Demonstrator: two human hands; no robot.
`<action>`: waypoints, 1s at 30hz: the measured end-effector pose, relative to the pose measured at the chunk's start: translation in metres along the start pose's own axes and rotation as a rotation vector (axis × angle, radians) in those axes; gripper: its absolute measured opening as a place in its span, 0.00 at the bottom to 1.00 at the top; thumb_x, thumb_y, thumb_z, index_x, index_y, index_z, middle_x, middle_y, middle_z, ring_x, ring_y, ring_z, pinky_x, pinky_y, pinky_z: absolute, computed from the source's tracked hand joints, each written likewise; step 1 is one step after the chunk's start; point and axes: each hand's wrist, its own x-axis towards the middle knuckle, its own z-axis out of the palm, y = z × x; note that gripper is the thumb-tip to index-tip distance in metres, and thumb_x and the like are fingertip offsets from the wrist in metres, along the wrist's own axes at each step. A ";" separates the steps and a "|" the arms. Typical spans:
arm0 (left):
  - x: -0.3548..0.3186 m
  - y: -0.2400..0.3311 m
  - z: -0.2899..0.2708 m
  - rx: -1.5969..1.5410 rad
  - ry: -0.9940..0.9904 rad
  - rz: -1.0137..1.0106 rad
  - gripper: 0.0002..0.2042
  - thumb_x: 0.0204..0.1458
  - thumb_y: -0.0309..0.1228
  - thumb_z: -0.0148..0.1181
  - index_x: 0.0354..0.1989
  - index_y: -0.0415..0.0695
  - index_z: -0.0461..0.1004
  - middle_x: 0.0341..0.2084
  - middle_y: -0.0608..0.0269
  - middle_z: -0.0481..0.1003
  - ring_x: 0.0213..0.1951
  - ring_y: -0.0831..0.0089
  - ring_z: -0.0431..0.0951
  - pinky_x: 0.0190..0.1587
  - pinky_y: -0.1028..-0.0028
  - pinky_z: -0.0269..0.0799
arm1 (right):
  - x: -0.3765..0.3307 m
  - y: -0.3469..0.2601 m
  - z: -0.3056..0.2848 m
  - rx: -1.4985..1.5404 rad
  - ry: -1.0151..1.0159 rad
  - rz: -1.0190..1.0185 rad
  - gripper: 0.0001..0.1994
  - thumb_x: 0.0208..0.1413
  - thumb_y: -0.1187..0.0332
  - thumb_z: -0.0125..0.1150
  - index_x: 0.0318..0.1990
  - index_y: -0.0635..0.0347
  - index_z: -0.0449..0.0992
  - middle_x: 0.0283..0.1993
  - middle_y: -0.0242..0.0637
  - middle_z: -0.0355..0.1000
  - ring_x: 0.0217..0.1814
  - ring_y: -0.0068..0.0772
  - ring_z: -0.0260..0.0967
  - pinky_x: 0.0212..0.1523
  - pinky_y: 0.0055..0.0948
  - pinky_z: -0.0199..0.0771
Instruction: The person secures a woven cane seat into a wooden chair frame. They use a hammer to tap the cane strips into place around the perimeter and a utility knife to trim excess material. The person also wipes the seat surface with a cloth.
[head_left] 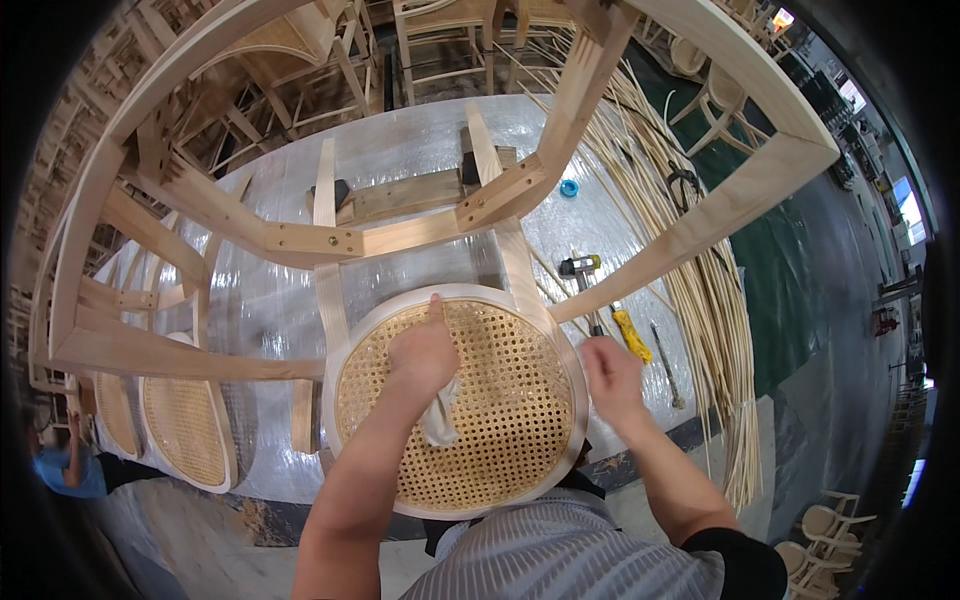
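A round cane-webbed chair back [490, 390] with a pale wooden rim lies in front of me, joined to an upturned wooden chair frame [410, 237]. My left hand [424, 352] rests over the webbing. Its index finger is stretched to the far rim while the other fingers are curled. From beneath that palm hangs a crumpled white cloth [440, 420], apparently gripped there. Just off the rim's right side is my right hand [612, 372], slightly blurred, with its fingers curled together. Whatever it may hold is hidden.
Right of the frame lie a hammer [580, 266], a yellow-handled tool [632, 337] and a blue tape roll [569, 188]. Long cane strips [690, 290] run along the table's right side. Another cane panel [187, 430] stands left; a person in blue [72, 472] is beyond.
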 end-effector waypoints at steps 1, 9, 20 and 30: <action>-0.001 0.008 -0.003 0.010 -0.015 0.035 0.41 0.58 0.27 0.54 0.83 0.42 0.47 0.42 0.46 0.85 0.45 0.52 0.86 0.51 0.54 0.81 | -0.008 0.033 -0.015 -0.108 0.056 0.100 0.06 0.63 0.70 0.66 0.42 0.63 0.81 0.36 0.47 0.82 0.38 0.51 0.82 0.39 0.42 0.80; -0.002 0.005 -0.007 0.103 0.006 0.056 0.42 0.58 0.26 0.55 0.82 0.40 0.47 0.43 0.46 0.84 0.46 0.53 0.86 0.51 0.55 0.81 | 0.001 0.114 0.011 -0.586 -0.088 0.304 0.16 0.57 0.70 0.69 0.49 0.66 0.73 0.43 0.59 0.78 0.50 0.64 0.78 0.51 0.58 0.77; 0.004 -0.014 -0.002 0.105 0.009 0.116 0.42 0.57 0.29 0.55 0.83 0.44 0.49 0.48 0.43 0.83 0.51 0.50 0.85 0.54 0.55 0.80 | -0.093 0.069 -0.025 -0.204 0.153 0.407 0.17 0.69 0.65 0.57 0.58 0.66 0.76 0.40 0.56 0.81 0.41 0.56 0.82 0.44 0.46 0.78; 0.001 -0.012 -0.006 0.085 0.002 0.198 0.43 0.56 0.26 0.58 0.83 0.42 0.48 0.49 0.45 0.84 0.52 0.52 0.85 0.54 0.56 0.80 | -0.099 -0.021 0.006 -0.254 0.068 0.105 0.15 0.73 0.67 0.56 0.60 0.67 0.75 0.35 0.54 0.79 0.34 0.46 0.81 0.37 0.40 0.77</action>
